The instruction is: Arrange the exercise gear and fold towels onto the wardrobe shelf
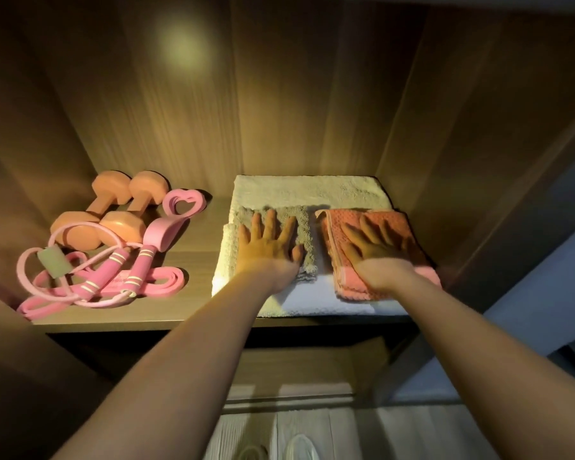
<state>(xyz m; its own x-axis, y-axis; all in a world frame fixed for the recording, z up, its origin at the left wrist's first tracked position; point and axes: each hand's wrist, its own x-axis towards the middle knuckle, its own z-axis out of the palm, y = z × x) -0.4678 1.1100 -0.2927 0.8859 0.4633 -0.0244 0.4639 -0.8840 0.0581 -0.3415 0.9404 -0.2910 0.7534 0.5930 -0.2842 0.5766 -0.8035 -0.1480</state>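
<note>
- 2 orange dumbbells [110,185] lie side by side at the back left of the shelf [196,257].
- 1 pink heart-shaped trainer [183,202] lies just right of them.
- In front lie 1 skipping rope w/ 2 pink handles [105,270], 1 tube loop w/ a grey-green pad [52,262] and 1 flat pink band [168,280], tangled together and reaching the shelf's front left edge.
- A bare strip of shelf separates the gear from the towels.
- 3 towels: a big white towel [312,190] runs from the back wall almost to the front edge, w/ a grey towel [302,220] and a coral towel [404,227] folded on top, a narrow gap between them.
- The coral towel is near the right side wall.
- Left hand [268,247] lies flat on the grey towel, fingers spread.
- Right hand [375,250] lies flat on the coral towel, fingers spread, slightly blurred.
</note>
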